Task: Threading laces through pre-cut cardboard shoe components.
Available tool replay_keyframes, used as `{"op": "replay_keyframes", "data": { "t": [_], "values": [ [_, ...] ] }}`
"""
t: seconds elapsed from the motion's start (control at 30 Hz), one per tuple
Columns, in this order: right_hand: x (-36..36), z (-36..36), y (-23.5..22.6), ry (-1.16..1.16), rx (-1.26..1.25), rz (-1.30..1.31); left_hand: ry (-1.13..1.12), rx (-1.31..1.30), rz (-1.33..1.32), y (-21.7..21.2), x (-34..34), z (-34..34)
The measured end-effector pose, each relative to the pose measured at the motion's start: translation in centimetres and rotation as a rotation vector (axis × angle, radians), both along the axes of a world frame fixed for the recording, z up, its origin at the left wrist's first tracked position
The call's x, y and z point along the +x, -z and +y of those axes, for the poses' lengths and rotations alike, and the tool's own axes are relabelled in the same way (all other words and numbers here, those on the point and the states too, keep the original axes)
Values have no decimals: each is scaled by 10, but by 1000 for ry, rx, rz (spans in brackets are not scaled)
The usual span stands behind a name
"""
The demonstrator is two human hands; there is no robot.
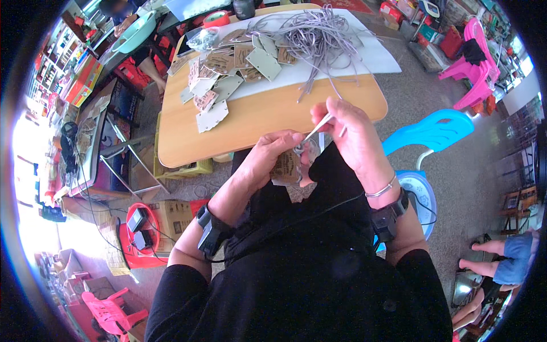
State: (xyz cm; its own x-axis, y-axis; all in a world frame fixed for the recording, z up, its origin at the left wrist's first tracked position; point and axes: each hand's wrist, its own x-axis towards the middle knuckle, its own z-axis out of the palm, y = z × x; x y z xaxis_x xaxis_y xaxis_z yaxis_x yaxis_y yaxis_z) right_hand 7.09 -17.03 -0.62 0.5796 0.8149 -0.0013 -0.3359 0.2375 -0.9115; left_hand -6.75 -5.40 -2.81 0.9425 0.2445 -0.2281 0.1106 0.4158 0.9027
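Observation:
Over my lap, my left hand [269, 153] grips a small brown printed card [285, 166]. Clear plastic and something pinkish show beside the card, but I cannot make out their exact form. My right hand [354, 134] pinches a pale thin cord [319, 127], stretched slantwise down to the fingertips of my left hand and the card's top. On the table ahead lies a pile of similar cards [263, 62], some brown side up and some white. To their right sits a tangled heap of grey-violet cords [322, 40].
The wooden table [262, 122] has a rounded edge just beyond my hands. A blue chair [436, 131] stands at my right, a red stool [128, 245] with black devices at my left. Black cables run from my wrist bands. Another person holds a green basin [137, 31] at far left.

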Motion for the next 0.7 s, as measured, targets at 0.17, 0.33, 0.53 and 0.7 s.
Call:
{"op": "replay_keyframes", "data": {
  "t": [0.17,0.33,0.53,0.7],
  "values": [
    [8,22,-4,-199,257,502,59,-102,-44,-2,-1,-6],
    [25,47,-1,48,144,432,106,-50,-103,2,0,-15],
    [22,45,-10,-60,210,339,127,-232,-104,-3,-7,-6],
    [13,49,-14,-76,199,372,234,-238,-121,0,2,2]
  ]
}}
